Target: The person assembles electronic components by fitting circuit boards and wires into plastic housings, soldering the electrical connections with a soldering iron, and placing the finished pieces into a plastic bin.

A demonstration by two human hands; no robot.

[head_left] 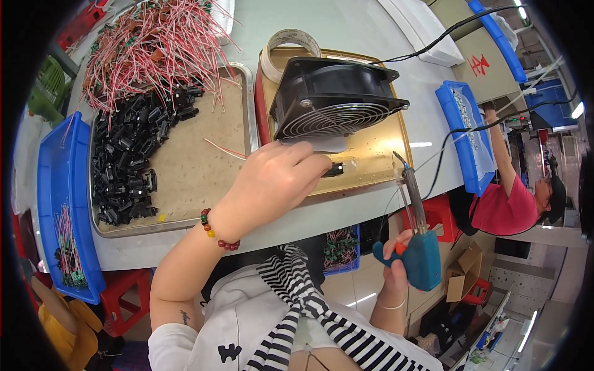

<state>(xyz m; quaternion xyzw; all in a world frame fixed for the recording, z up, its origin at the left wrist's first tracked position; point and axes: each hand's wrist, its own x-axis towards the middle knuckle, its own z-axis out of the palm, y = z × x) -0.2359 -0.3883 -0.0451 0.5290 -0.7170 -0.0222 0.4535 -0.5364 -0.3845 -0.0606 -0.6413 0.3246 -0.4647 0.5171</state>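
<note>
While your left hand (275, 179) curls over the near edge of the brass tray (377, 154), its fingers reach toward a small black connector (333, 169) lying there; whether that grip actually has hold of the connector or only touches it, you cannot tell, since the knuckles cover the fingertips. A beaded bracelet (218, 230) sits on that wrist. Your right hand (395, 256) is closed tight around the teal handle of a soldering gun (419, 247), held below the tabletop (346, 37) edge with its metal tip pointing up toward the tray's right corner.

On the tray stands a black fan (331, 96), tilted, its wire grille facing you, with a white label just under it. A roll of tape (281, 46) leans just behind the fan, and a black cable (451, 28) runs off from it to the right.

To your left lies a steel tray (198, 161) holding a heap of black connectors (133, 154) along its left side, with one loose red-and-white wire near your hand. A big bundle of wires (151, 46) spills over its far end. A blue bin (59, 185) sits beside it at the tabletop's left end, and another blue bin (467, 139) at the right end.

Beyond that, a person in a red shirt (504, 207) reaches an arm up toward the tabletop.
</note>
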